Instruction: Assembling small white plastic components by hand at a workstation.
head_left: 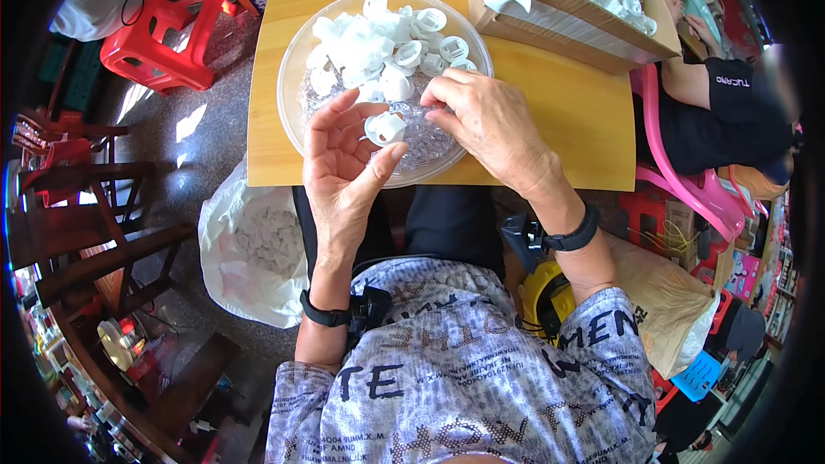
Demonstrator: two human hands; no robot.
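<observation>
Above the round tub (286,90) on the surface (559,120), the left hand (338,172) holds a white fitting (388,126) in a thumb-and-finger grip — seemingly leaving it accessible; the right hand (488,119) pinches narrowly nearby, contents unclear; heaped fittings (365,45) occupy the tub's far side — presumably for ready reach.

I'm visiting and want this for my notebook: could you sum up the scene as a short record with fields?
Left hand: holds a white plastic part
Right hand: over the tub, fingers bent; anything pinched is unclear
Round tub: heaped white parts, small clear pieces
Table: yellowish wood-look top
Cardboard box: more white parts, far right
Floor, left: white bag; red stool beyond
Nearby, right: another person
</observation>
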